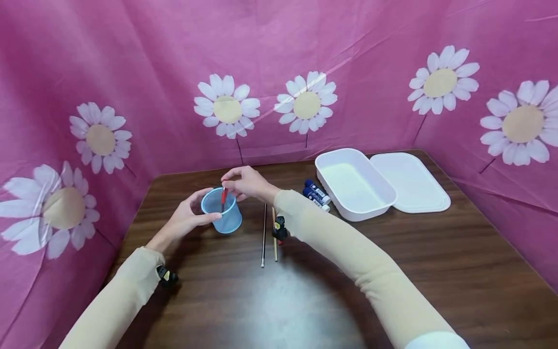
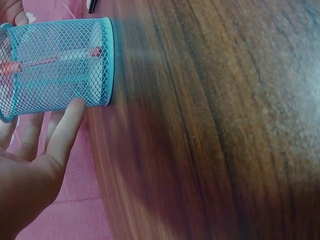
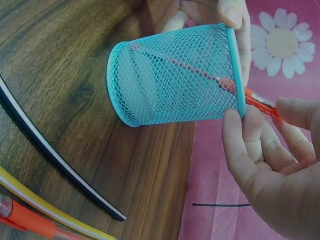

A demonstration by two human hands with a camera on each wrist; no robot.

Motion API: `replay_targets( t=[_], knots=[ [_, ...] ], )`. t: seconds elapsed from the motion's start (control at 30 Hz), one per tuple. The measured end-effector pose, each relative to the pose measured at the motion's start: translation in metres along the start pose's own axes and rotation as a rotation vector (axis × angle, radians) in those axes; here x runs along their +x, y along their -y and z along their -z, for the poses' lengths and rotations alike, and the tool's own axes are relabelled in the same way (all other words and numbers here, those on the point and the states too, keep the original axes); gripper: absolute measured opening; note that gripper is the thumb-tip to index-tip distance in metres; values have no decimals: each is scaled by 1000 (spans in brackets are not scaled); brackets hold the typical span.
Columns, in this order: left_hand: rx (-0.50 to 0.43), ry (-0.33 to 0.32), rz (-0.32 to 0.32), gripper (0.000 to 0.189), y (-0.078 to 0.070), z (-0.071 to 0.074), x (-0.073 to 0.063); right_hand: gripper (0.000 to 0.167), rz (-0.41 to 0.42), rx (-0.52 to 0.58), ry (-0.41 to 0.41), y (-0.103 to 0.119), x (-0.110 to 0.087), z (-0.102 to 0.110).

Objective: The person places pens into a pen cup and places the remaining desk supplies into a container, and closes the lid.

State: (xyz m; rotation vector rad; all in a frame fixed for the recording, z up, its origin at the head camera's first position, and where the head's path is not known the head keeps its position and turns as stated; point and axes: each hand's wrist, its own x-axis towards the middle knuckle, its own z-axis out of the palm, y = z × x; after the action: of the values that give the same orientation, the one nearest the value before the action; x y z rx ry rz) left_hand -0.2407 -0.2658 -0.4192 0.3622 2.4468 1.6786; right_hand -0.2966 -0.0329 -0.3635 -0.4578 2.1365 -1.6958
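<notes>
A light-blue mesh pen cup (image 1: pixel 229 224) stands upright on the wooden table. My left hand (image 1: pixel 188 214) holds it from the left, thumb at the near rim and the other fingers round the far side. Above the opening, my right hand (image 1: pixel 249 183) pinches a red pen (image 1: pixel 224 196) by its upper end. Most of the pen is inside the cup, showing slanted through the mesh in the right wrist view. Lower fingers of the right hand touch the cup's rim (image 3: pixel 239 95).
Right of the cup lie a black pencil (image 1: pixel 263 237), a yellow pencil (image 1: pixel 275 242) and another red pen (image 3: pixel 30 220), partly under the right forearm. Two blue-and-white glue sticks (image 1: pixel 317 193) lie beside a white plastic tub (image 1: pixel 370 214). Its flat lid (image 1: pixel 418 186) is farther right.
</notes>
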Motion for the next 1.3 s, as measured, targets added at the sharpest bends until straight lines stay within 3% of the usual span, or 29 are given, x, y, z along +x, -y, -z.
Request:
replay_targets(
  t=[0.17,0.43,0.53,0.7,0.83,1.0,1.3],
  knots=[
    [7,17,-17,76,-4,-2,7,21,17,-18,-22,-2,-1,9],
    [-9,22,-40,75,-1,-21,26,24,-6,-7,-67,-17,1,28],
    [7,21,-30,75,1,-18,21,27,-12,-21,-61,-18,2,21],
    [38,-3,-24,73,0,-4,4,42,1,-60,29,-14,4,3],
    [45,13,-29,74,-2,0,2,51,0,-64,45,-11,4,-3],
    [41,9,-27,74,-2,0,3,55,-19,-54,53,-11,3,3],
    [6,-1,-8,78,-4,-1,0,42,-52,-86,69,-16,-14,29]
  ],
)
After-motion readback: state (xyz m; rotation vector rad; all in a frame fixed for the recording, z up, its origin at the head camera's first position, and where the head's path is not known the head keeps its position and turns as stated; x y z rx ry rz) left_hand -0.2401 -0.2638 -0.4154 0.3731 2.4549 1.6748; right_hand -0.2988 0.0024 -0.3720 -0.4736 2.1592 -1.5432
